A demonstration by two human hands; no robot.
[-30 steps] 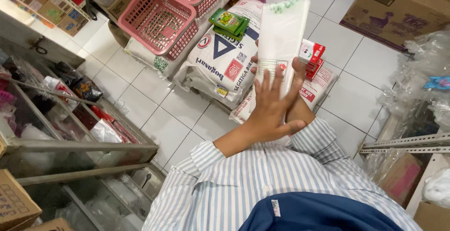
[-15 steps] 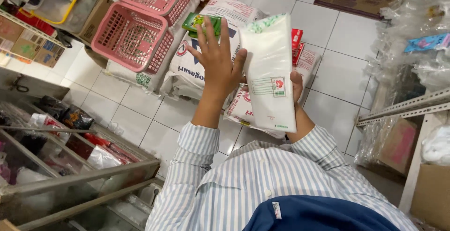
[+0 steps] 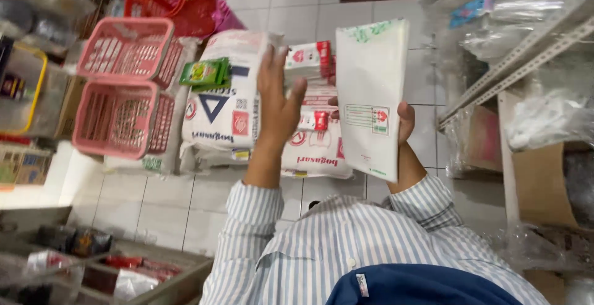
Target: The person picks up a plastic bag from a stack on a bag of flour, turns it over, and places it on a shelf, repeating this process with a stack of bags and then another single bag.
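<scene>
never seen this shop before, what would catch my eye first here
The white packet stands upright in the middle, held from below by the right hand, with the left hand raised open beside it. Behind them white sacks lie on the tiled floor, with pink baskets stacked at the left.

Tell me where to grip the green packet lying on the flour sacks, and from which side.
Take the green packet by its long edges, coming from above. It lies flat on the white flour sack, top face clear, with the pink baskets close beside it, so a sideways approach looks cramped.
</scene>
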